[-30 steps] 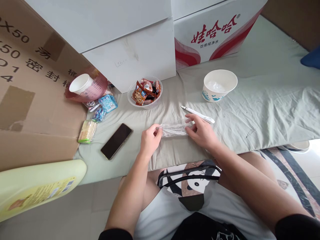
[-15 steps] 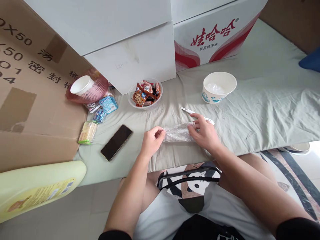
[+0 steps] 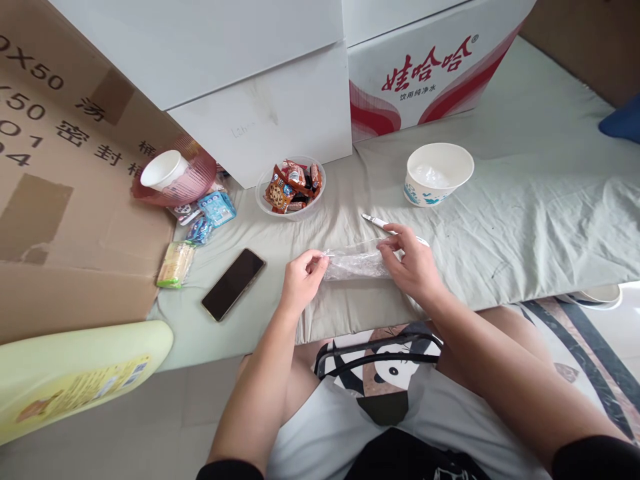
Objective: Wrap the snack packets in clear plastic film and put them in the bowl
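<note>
A crinkled clear plastic bag (image 3: 354, 264) is stretched between my two hands, low over the cloth near its front edge. My left hand (image 3: 303, 279) pinches the bag's left end between thumb and fingers. At the other end, my right hand (image 3: 411, 264) grips the upper right edge with thumb and forefinger. The bag's top edge is pulled up into a thin line. Just behind my right hand lies a white-handled knife (image 3: 376, 221), its handle partly hidden by the fingers. Beyond it stands a white paper bowl (image 3: 439, 175) with clear crumpled plastic inside.
A clear tub of wrapped snacks (image 3: 291, 189) stands behind the bag. To the left lie a phone (image 3: 233, 285), small snack packets (image 3: 175, 264) and a pink basket holding a paper cup (image 3: 164, 171). White cartons (image 3: 300, 100) line the back; a brown carton (image 3: 75, 160) stands left.
My right hand has shifted its fingers to the bag's upper edge and raised it slightly, so the edge shows as a taut line. My left hand has moved slightly left and up.
</note>
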`<action>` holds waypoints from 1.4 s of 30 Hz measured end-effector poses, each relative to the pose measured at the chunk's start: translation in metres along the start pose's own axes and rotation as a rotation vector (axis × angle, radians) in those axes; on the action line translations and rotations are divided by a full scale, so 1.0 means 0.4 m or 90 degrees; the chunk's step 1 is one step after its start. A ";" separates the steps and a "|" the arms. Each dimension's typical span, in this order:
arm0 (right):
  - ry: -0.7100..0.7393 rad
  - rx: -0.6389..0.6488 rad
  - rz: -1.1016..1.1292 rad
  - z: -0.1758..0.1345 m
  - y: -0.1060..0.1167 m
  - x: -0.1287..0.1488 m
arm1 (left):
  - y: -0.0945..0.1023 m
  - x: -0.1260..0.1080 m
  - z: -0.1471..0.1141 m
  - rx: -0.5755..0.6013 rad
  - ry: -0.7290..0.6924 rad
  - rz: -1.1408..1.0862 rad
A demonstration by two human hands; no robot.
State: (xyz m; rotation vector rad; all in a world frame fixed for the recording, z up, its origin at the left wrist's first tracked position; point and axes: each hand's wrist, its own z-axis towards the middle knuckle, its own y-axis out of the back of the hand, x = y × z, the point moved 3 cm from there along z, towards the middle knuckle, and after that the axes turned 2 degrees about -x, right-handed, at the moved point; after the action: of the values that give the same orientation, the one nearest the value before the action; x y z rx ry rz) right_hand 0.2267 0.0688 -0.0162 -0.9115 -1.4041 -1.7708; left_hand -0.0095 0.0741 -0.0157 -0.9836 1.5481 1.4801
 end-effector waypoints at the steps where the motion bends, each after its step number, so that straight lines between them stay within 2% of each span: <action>1: -0.009 -0.001 0.015 -0.001 0.000 -0.002 | 0.000 0.002 0.000 0.005 0.012 -0.018; 5: -0.036 0.008 0.071 -0.006 0.001 -0.003 | -0.005 0.005 0.000 0.033 0.038 -0.090; 11: -0.080 0.099 0.088 -0.009 0.000 0.001 | -0.010 0.013 0.003 0.027 0.076 -0.141; 18: -0.060 0.090 0.107 -0.006 0.007 0.004 | -0.014 0.009 0.008 0.024 0.007 -0.125; 26: -0.050 0.062 0.049 0.004 0.002 -0.010 | -0.015 0.023 0.010 0.025 0.069 -0.060; 32: -0.054 0.044 -0.039 0.007 -0.004 -0.017 | -0.010 0.007 0.008 0.007 0.020 0.059; 36: 0.000 0.011 -0.088 0.004 -0.009 -0.014 | -0.006 0.003 0.007 -0.020 -0.010 0.149; 42: 0.052 0.012 -0.217 0.004 -0.029 -0.021 | -0.001 0.012 0.011 -0.063 -0.029 0.255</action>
State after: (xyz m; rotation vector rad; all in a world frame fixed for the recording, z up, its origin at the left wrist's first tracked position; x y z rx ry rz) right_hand 0.2213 0.0733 -0.0290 -0.6060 -1.5918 -2.0134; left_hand -0.0111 0.0784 -0.0206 -0.7130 1.7222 1.8542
